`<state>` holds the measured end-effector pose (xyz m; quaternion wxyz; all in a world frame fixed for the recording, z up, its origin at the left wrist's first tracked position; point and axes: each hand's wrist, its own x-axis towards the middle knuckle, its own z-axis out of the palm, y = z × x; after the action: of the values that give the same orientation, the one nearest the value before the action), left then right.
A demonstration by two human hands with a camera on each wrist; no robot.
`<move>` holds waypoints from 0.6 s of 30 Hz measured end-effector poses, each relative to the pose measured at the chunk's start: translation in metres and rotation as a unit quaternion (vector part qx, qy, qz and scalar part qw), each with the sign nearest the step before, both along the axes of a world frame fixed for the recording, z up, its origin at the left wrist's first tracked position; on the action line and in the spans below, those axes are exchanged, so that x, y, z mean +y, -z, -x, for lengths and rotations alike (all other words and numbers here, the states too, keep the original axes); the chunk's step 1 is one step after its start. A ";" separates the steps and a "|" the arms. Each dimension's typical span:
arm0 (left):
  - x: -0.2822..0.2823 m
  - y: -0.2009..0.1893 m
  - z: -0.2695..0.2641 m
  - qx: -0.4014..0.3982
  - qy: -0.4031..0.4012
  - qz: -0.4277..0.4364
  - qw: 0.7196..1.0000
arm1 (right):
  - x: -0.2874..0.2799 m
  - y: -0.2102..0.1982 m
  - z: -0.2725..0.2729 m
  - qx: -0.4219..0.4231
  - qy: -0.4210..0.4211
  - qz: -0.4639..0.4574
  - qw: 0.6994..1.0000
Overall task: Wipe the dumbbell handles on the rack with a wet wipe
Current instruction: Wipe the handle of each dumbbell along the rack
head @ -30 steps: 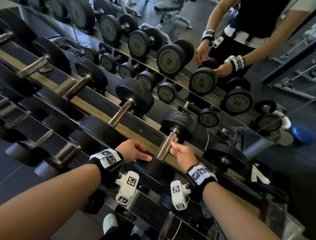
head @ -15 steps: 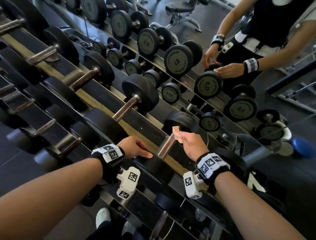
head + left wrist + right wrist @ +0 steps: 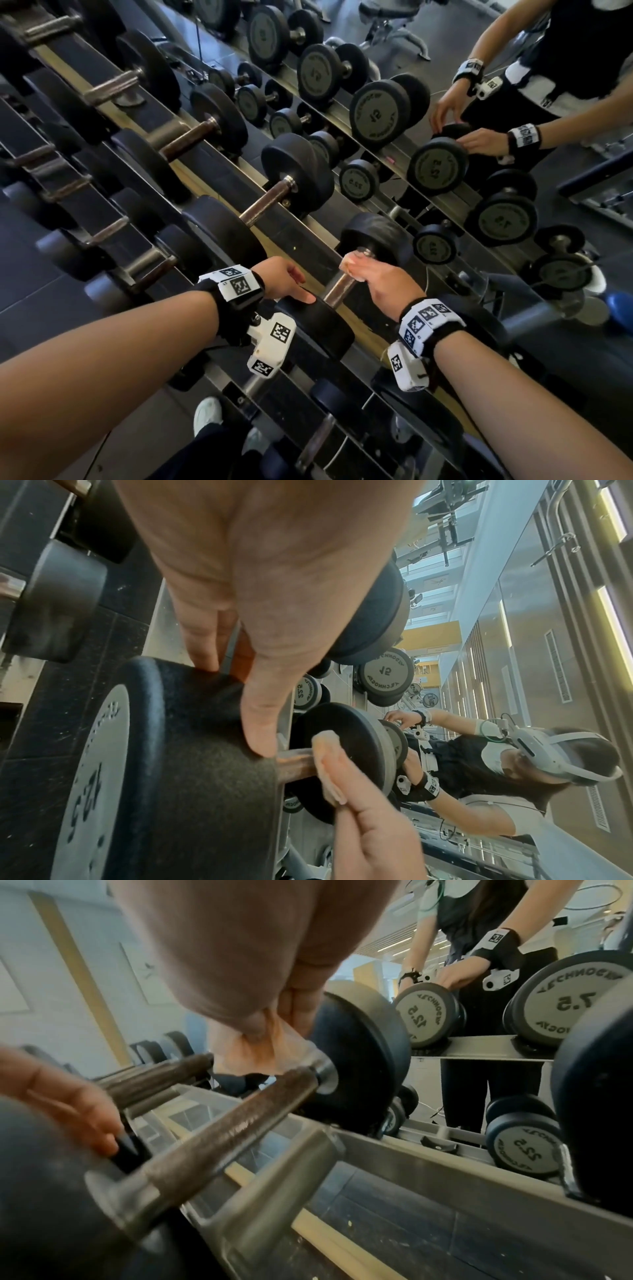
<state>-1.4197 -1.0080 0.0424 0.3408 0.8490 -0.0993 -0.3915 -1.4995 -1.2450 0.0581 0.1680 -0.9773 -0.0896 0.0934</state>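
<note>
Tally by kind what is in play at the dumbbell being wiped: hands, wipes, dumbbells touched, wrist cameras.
Hands: 2, the left hand resting on the near weight head and the right hand at the handle
Wet wipes: 1, the wet wipe in the right hand
Dumbbells touched: 1, the dumbbell
Wrist cameras: 2, the left wrist camera and the right wrist camera
Total: 6

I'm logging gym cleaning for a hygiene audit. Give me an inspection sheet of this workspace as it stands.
Surface: metal rack, tiered, holding rows of dumbbells.
Job's things: wet wipe at the far end of the handle of the 12.5 dumbbell.
Clutter: nothing seen.
Grippers: right hand pinches the wipe; left hand rests its fingers on the dumbbell's near head.
Cables: nothing seen on the rack.
Surroundings: mirror behind the rack reflecting the person; dark gym floor.
</note>
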 end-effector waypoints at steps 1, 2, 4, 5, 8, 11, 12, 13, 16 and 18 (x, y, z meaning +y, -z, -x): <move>0.001 0.001 0.001 -0.001 -0.003 -0.001 1.000 | 0.001 0.001 0.002 0.035 0.008 0.028 0.999; 0.002 0.002 0.001 -0.002 -0.007 -0.001 1.000 | 0.005 0.001 0.003 0.066 0.019 0.036 0.997; 0.003 0.003 0.002 -0.005 -0.011 0.001 1.000 | 0.015 0.003 0.010 0.109 -0.001 0.034 0.993; 0.003 0.003 0.003 -0.007 -0.013 0.002 1.000 | 0.021 0.003 0.014 0.133 -0.034 0.043 0.990; 0.004 0.004 0.003 -0.012 -0.016 0.004 1.000 | 0.026 -0.001 0.023 0.153 -0.104 0.084 0.979; 0.006 0.004 0.003 -0.009 -0.020 0.003 1.000 | 0.008 -0.011 0.013 0.104 -0.089 0.085 0.987; 0.006 0.004 0.003 -0.005 -0.021 0.004 1.000 | 0.003 -0.013 0.004 0.095 -0.057 0.086 0.990; 0.006 0.003 0.003 -0.002 -0.023 0.004 1.000 | -0.001 -0.013 -0.004 0.096 -0.024 0.101 0.990; 0.006 0.002 0.003 0.001 -0.023 0.003 1.000 | 0.010 -0.007 -0.007 0.122 -0.010 0.146 0.982; 0.006 0.002 0.004 0.002 -0.023 0.005 1.000 | 0.017 0.002 0.007 0.113 -0.043 0.111 0.986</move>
<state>-1.4237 -1.0021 0.0408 0.3543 0.8483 -0.0812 -0.3850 -1.5066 -1.2276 0.0561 0.0637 -0.9681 -0.1014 0.2202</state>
